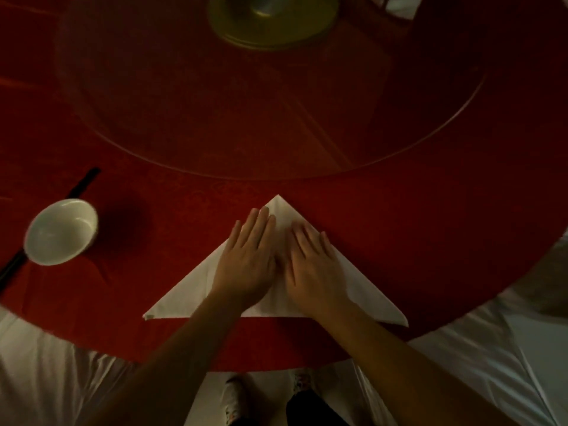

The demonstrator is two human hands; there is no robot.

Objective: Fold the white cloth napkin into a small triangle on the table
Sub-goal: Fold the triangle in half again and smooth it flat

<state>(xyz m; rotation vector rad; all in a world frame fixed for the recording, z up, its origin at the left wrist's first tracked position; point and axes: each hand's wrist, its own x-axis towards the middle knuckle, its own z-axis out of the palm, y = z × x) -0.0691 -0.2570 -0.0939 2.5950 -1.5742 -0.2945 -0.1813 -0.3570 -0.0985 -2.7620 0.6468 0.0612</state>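
The white cloth napkin (pixel 365 287) lies on the red tablecloth (pixel 430 216) as a wide flat triangle, its apex pointing away from me and its long edge near the table's front rim. My left hand (pixel 249 259) rests palm down on the left half, fingers extended side by side. My right hand (pixel 313 265) lies flat on the right half, fingers slightly spread. Both hands sit side by side over the triangle's middle and hide its centre. Neither hand holds anything.
A white bowl (pixel 61 232) stands at the left, with dark chopsticks (pixel 83 182) running under it. A glass turntable (pixel 276 103) covers the table's middle, with a gold-coloured base (pixel 273 23) at the far side. White cloth (pixel 491 364) hangs below the table's rim.
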